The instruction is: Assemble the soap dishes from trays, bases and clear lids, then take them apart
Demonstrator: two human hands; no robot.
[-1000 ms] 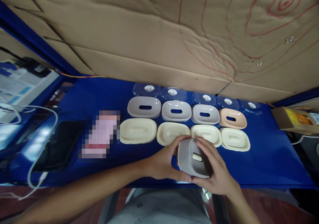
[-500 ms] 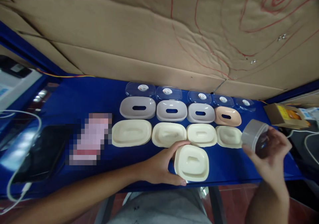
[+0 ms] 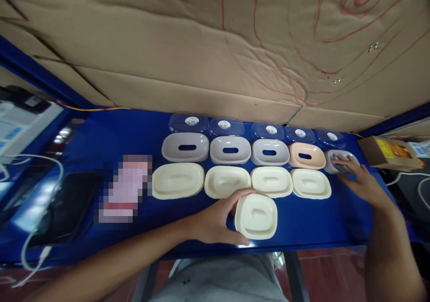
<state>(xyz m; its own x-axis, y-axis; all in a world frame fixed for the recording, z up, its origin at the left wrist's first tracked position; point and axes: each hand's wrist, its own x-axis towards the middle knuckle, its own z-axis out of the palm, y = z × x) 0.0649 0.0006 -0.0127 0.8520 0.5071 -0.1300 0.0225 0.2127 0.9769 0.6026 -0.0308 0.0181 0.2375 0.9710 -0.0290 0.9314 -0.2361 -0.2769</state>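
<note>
My left hand (image 3: 228, 223) is curled around the left side of a cream soap dish base (image 3: 257, 217), tilted near the table's front edge. My right hand (image 3: 364, 181) reaches to the right end of the slotted row, its fingers on a grey soap dish tray (image 3: 332, 162), which they partly cover. Beside that tray sits a peach slotted tray (image 3: 316, 155). Further left are grey slotted trays (image 3: 173, 148). Several cream bases (image 3: 178, 181) line up in front of the trays. Behind stand clear lids (image 3: 178, 124) with round white labels.
A pixelated pink phone-like item (image 3: 126, 188) and a black device (image 3: 63, 203) with a white cable (image 3: 59, 172) lie on the left of the blue table (image 3: 110, 132). A cardboard wall (image 3: 151, 47) rises behind. At the right edge is a small open carton (image 3: 374, 152).
My right hand has carried the grey tray away from me and down to the right end of the slotted row. My left hand keeps the cream base in nearly the same spot.
</note>
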